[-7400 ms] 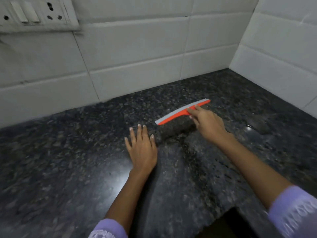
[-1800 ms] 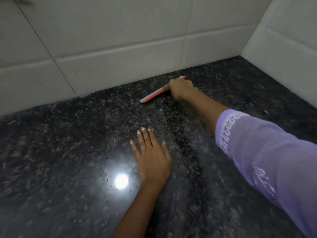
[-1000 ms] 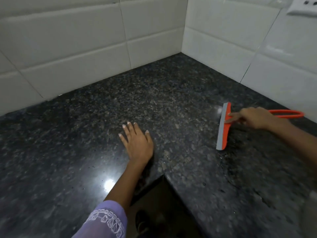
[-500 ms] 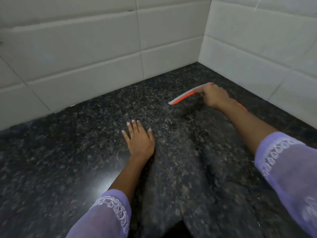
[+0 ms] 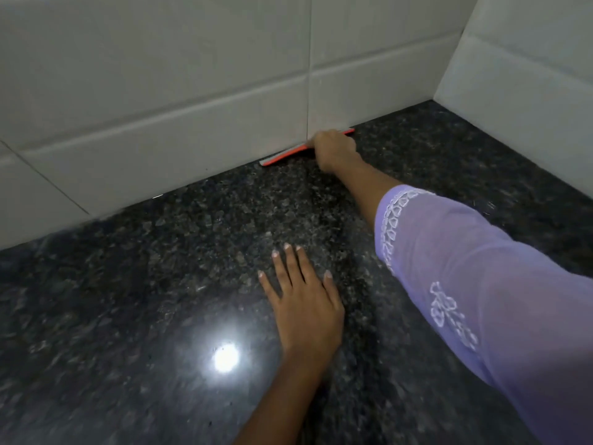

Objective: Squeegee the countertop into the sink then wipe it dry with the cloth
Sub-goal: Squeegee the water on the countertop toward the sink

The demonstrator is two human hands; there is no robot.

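Note:
An orange squeegee (image 5: 284, 155) with a grey blade lies along the foot of the back tiled wall, on the dark speckled granite countertop (image 5: 160, 284). My right hand (image 5: 335, 150) grips its handle, arm stretched far forward; the handle itself is hidden under the hand. My left hand (image 5: 305, 303) rests flat on the countertop nearer to me, fingers straight and spread. Neither the sink nor the cloth is in view.
White tiled walls (image 5: 160, 91) close the counter at the back and on the right (image 5: 529, 91), meeting in a corner at upper right. A bright lamp reflection (image 5: 226, 358) shines on the granite left of my left forearm.
My right hand has pushed the squeegee forward and left, from mid-counter to the base of the back wall. The view has dropped closer to the counter. My left hand stays flat.

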